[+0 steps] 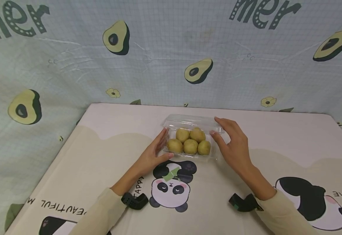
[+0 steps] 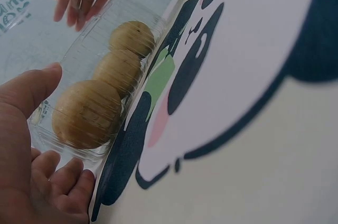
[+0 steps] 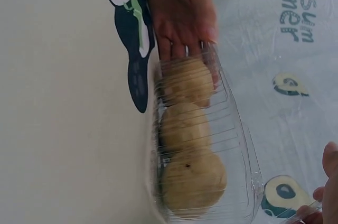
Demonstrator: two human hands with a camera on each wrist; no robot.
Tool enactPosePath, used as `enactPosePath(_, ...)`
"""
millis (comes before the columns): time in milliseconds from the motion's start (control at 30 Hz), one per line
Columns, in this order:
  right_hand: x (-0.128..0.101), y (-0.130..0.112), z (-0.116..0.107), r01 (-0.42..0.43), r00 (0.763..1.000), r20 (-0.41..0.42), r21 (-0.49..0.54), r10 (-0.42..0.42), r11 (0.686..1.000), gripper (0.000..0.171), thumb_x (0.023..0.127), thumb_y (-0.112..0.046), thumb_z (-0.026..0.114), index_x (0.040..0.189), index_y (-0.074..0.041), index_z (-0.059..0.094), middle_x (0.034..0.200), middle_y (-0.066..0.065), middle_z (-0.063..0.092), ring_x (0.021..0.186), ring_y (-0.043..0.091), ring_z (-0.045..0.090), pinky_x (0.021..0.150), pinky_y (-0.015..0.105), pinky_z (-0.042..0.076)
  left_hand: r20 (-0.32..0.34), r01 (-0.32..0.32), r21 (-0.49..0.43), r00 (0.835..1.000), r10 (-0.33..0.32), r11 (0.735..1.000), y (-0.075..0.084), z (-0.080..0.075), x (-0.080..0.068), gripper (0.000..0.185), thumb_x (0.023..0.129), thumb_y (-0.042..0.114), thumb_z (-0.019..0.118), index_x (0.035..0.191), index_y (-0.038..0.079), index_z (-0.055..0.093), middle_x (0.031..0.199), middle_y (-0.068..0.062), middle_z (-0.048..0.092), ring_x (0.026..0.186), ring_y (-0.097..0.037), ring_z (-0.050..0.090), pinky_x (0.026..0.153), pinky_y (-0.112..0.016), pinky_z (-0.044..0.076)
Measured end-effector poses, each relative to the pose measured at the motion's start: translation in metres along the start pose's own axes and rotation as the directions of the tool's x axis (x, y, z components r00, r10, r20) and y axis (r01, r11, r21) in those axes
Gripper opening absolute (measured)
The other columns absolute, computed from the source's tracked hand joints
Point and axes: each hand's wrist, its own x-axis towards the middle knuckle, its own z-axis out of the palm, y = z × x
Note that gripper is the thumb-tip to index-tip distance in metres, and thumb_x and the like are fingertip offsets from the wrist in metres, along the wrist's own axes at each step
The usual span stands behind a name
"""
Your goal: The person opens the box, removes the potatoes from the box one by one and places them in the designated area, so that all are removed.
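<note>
A clear plastic clamshell box (image 1: 198,156) with several round, yellowish-brown potato-like items (image 1: 190,146) in it rests on the table. Its transparent lid (image 1: 188,120) is raised at the back. My left hand (image 1: 151,155) holds the box by its left end, fingers along the side and thumb at the front corner. In the left wrist view the thumb (image 2: 45,84) lies near the rim, with the other fingers bent low at the end. My right hand (image 1: 234,143) holds the lid's right edge between thumb and fingers. Part of that grip falls outside the right wrist view.
A pale tablecloth (image 1: 124,120) with panda prints covers the table. Just in front of the box is a printed panda (image 1: 171,192). Behind the table's far edge hangs a light blue curtain (image 1: 159,65) with avocado prints.
</note>
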Motion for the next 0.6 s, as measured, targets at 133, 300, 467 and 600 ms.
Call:
enactPosePath(133,0.005,0.0,-0.001,-0.031,0.999,-0.008,0.066,0.031,0.997,0.047,0.088,-0.01,0.07,0.133,-0.005,0.056,0.126,0.011,0.056,0.114,0.022,0.054,0.097,0.033,0.048,-0.001,0.001,0.005,1.0,-0.001,1.0,0.0,0.0,0.0,0.094,0.089,0.026,0.07,0.155,0.011,0.006,0.159,-0.001,0.011,0.142,-0.019,0.021,0.114,-0.036,0.022)
enactPosePath(300,0.01,0.001,-0.001,-0.051,0.998,-0.023,0.196,0.056,0.979,0.046,0.088,-0.004,0.068,0.132,-0.003,0.054,0.126,0.011,0.054,0.118,0.023,0.052,0.098,0.028,0.045,-0.003,0.01,0.017,1.0,-0.009,1.0,0.0,0.001,0.0,0.094,0.089,0.027,0.07,0.154,0.009,0.005,0.159,0.001,0.013,0.142,-0.018,0.022,0.114,-0.036,0.022)
enactPosePath(467,0.013,0.007,0.0,-0.048,0.997,-0.043,0.295,0.064,0.954,0.047,0.089,0.002,0.064,0.134,0.003,0.048,0.131,0.015,0.051,0.123,0.027,0.05,0.099,0.03,0.044,-0.004,0.016,0.022,1.0,-0.016,1.0,0.001,0.001,0.0,0.094,0.089,0.027,0.07,0.155,0.01,0.005,0.158,0.0,0.013,0.142,-0.02,0.022,0.114,-0.037,0.023)
enactPosePath(600,0.013,0.012,0.003,-0.063,0.997,-0.027,0.355,0.078,0.933,0.045,0.092,0.003,0.059,0.135,0.006,0.044,0.135,0.016,0.048,0.127,0.026,0.047,0.102,0.031,0.041,-0.004,0.014,0.016,1.0,-0.014,1.0,0.001,0.001,0.0,0.094,0.088,0.028,0.07,0.155,0.01,0.006,0.158,0.0,0.014,0.142,-0.02,0.023,0.114,-0.038,0.023)
